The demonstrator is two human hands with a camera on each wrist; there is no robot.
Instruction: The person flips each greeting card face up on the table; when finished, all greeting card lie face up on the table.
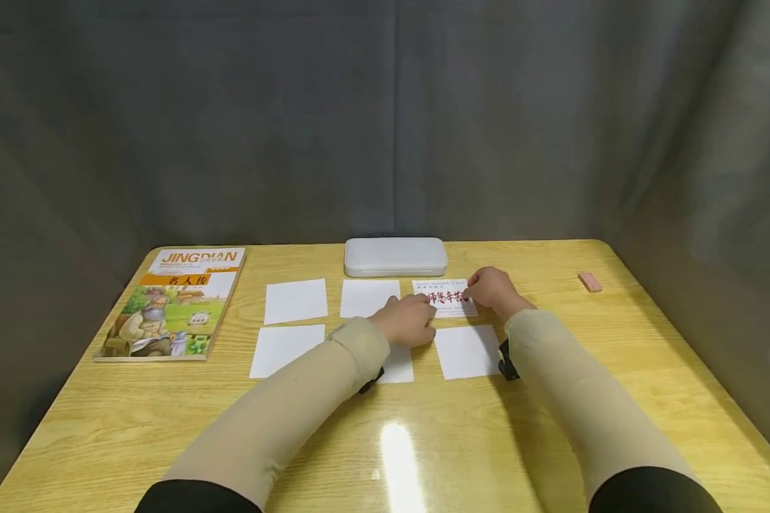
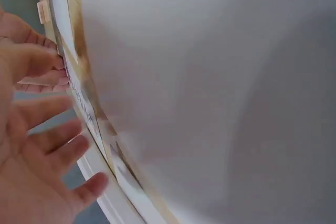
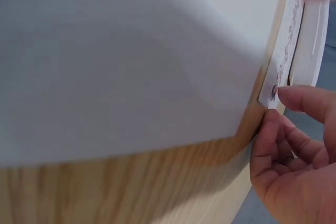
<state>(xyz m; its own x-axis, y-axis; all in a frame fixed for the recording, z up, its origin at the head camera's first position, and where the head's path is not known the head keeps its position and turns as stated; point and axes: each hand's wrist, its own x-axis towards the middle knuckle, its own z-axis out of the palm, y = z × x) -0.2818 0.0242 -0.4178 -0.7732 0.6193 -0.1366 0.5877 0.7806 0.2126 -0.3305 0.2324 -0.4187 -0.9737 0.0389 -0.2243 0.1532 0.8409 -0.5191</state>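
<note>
A white card with red handwritten-style characters (image 1: 445, 300) lies in the back row, at its right end. At the card's right edge, my right hand (image 1: 493, 291) pinches it between thumb and fingertips; in the right wrist view the thumb (image 3: 304, 100) lies over the corner. My left hand (image 1: 406, 320) reaches to the card's left edge, its fingers spread and loosely bent in the left wrist view (image 2: 52, 145). Under the left hand and wrist, one blank white card (image 1: 398, 365) is partly covered. Another blank card (image 1: 467, 353) lies in front of the printed one.
More blank white cards (image 1: 295, 301) lie at the left and middle of the two rows. Behind them stands a white case (image 1: 395, 256). A magazine (image 1: 173, 303) lies at the far left, and a small pink eraser-like block (image 1: 589, 282) at the right. Grey curtains surround the wooden table (image 1: 616, 342).
</note>
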